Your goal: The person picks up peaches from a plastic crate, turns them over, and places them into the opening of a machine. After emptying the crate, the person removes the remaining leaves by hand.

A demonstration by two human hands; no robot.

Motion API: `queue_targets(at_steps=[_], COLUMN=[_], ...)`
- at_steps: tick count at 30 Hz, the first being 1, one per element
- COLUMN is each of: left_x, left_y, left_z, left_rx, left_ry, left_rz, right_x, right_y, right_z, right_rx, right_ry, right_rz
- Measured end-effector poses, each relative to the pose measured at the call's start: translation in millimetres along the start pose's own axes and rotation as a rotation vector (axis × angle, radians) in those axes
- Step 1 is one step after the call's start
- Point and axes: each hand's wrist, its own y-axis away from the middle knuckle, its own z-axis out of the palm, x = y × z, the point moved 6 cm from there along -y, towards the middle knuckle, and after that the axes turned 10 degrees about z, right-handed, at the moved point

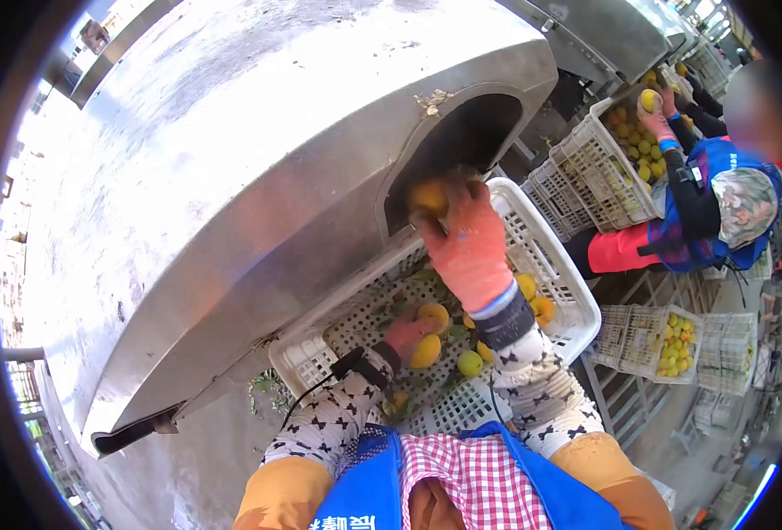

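Observation:
My right hand (463, 231), in a pink-orange glove, grips a yellow fruit (430, 198) in front of the dark opening (461, 132) of a metal machine. The fruit and fingertips are slightly blurred. Lower down, inside a white plastic crate (576, 305), my gloved left hand (408, 336) has its fingers closed at a yellow fruit (425, 352). Another yellow fruit (433, 316) touches the upper side of those fingers. A greenish fruit (469, 363) lies close by on the perforated crate floor, among leaves.
The big metal housing (258, 194) fills the left and top. At the upper right, a co-worker in a blue vest (673, 238) holds a yellow fruit (649, 100) over a crate of fruit (604, 181). More filled crates (642, 340) stand at the right.

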Motion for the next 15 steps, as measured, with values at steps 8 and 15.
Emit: queue_targets(at_steps=[8,15], left_x=[160,168], left_y=[79,84], left_z=[36,52], left_rx=[0.045,-0.161], left_ry=[0.472,0.466], left_rz=[0.401,0.264], right_x=[-1,-7], right_y=[22,74], right_z=[-50,-53], right_rx=[-0.088,-0.508], right_ry=[-0.411,-0.436], right_rz=[-0.054,-0.114])
